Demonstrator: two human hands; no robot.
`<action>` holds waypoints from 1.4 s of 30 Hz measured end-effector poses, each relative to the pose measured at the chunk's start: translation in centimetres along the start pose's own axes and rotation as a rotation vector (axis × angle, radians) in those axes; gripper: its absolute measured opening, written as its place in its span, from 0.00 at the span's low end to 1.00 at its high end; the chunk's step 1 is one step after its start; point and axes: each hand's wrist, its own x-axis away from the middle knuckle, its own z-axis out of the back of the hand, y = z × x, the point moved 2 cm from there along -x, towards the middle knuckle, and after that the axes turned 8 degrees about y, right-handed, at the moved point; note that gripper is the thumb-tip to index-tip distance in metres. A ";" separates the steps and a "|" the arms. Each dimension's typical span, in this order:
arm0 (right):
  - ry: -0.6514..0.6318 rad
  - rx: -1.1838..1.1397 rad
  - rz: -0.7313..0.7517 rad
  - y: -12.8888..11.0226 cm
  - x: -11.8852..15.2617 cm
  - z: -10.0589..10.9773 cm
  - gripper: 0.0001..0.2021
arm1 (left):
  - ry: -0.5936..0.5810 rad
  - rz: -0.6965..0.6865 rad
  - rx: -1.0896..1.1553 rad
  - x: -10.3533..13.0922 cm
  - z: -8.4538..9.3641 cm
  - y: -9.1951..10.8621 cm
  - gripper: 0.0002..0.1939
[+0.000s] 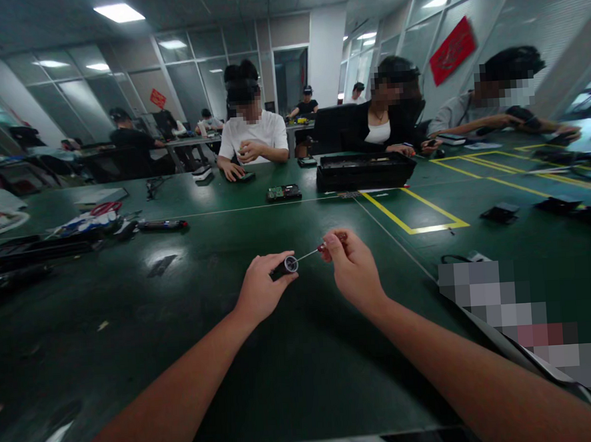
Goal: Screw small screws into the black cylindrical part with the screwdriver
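A short black cylinder (285,266) with a pale ring at its end is gripped between the thumb and fingers of my left hand (260,288). Its ringed end points to the right. My right hand (352,269), fingers closed, holds a thin screwdriver (321,247) with a dark red handle. The metal shaft slants down to the left and its tip is at the ringed end of the cylinder; whether it touches is too small to tell. Both hands are above the green table (295,381).
Beyond my hands are a green circuit board (284,193) and a long black tray (365,171). Tools and cables (92,220) lie at the left. Small black parts (499,213) and a laptop edge (513,348) are at the right. Several people sit across the table.
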 end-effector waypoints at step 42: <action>-0.246 0.296 0.238 -1.5 0.3 0.3 0.14 | 0.023 0.042 -0.018 -0.1 0.0 -0.9 0.22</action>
